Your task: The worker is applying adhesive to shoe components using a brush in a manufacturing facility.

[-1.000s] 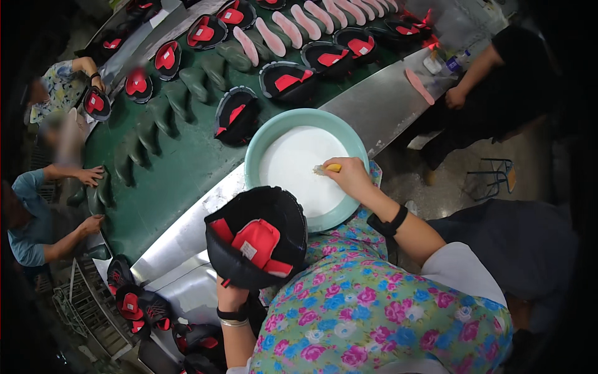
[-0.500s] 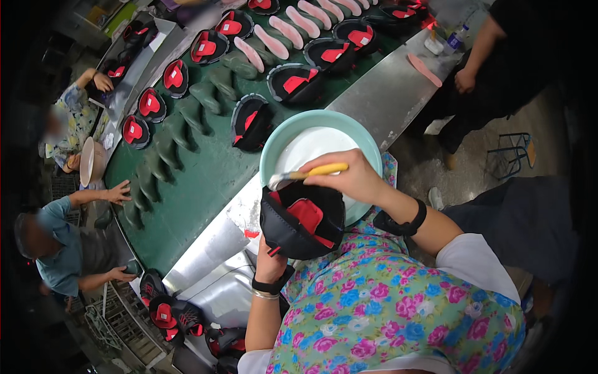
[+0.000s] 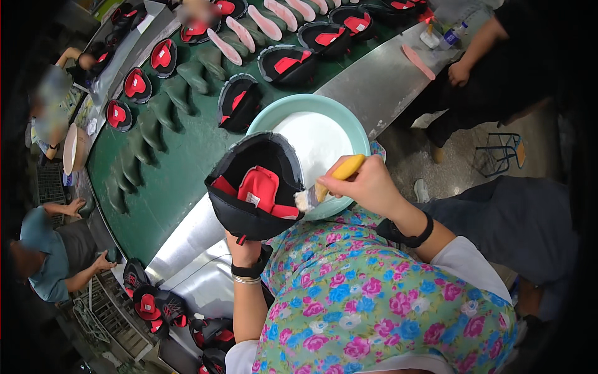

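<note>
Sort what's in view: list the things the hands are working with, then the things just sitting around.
In use:
- left hand holding black shoe upper
- right hand holding yellow-handled brush
- teal basin of white paste

Lying about:
- shoe uppers on the green conveyor
- pink insoles
- finished uppers lower left

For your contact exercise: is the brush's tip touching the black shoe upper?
Touching: in the head view, the brush bristles press against the rim of the black shoe upper.

The left hand (image 3: 244, 249) was mostly hidden beneath the black and red shoe upper (image 3: 254, 187). Faces at the frame's left were blurred. More uppers (image 3: 156, 306) were cut off at the bottom edge.
</note>
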{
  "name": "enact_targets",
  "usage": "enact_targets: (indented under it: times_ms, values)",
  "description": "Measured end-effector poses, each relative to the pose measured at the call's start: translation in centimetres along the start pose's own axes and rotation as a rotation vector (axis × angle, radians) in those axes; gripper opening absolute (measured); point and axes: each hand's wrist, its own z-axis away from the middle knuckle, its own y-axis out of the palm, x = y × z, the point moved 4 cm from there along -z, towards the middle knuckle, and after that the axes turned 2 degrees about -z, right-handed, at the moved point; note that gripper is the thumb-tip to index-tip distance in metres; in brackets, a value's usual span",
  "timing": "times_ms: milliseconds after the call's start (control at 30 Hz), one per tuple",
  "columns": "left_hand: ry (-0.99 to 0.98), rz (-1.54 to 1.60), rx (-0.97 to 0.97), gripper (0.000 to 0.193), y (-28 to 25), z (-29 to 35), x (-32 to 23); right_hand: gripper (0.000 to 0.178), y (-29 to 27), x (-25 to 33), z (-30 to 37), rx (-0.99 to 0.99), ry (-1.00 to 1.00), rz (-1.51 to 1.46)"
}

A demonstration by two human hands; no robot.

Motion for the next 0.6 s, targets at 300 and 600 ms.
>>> enact_targets:
  times_ms: [300,600]
  values:
    - [-0.24,0.683,-0.163,0.042,-0.4,0.6,0.4,0.015,1.1,0.8,-2.6,0.132,-0.186,0.075]
    - [-0.541,0.73,-0.348,0.042,-3.0,-0.2,0.1,0.015,2.0,6.6,-4.2,0.209,-0.434,-0.047]
